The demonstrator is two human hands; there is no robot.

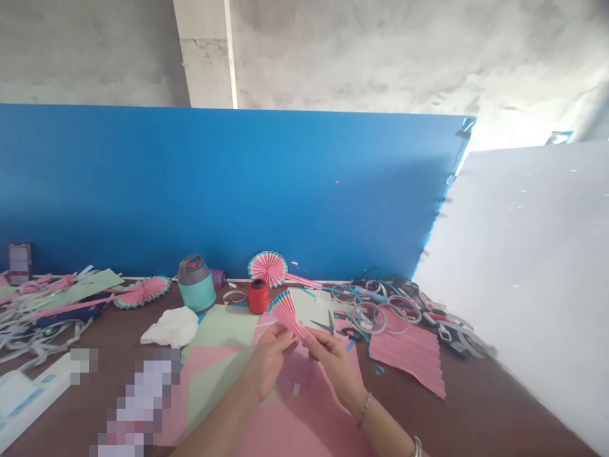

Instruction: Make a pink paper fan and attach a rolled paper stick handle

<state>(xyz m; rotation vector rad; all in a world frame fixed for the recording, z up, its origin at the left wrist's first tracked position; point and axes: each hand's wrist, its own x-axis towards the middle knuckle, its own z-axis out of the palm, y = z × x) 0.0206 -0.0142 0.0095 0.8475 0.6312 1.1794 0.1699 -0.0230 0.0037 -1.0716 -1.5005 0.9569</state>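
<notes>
Between my two hands is a pleated pink paper fan (286, 309) with a blue and white edge, its folds spread at the upper left and pressed narrow lower down. My left hand (272, 355) grips the folds from the left side. From the right, my right hand (333, 362) pinches the narrow end. Below both hands lie pink paper sheets (304, 425) and pale green sheets (221, 374). Black scissors (349, 332) rest just right of the fan, partly hidden by paper. A red thread spool (258, 296) stands behind the fan.
A finished round fan (268, 268) leans near the blue partition (214, 184); another (144, 292) lies left. Also on the table are a teal container (196, 285), white cloth (170, 327), tape rings (370, 318), pleated pink paper (409, 352), a power strip (40, 393) and tangled strips.
</notes>
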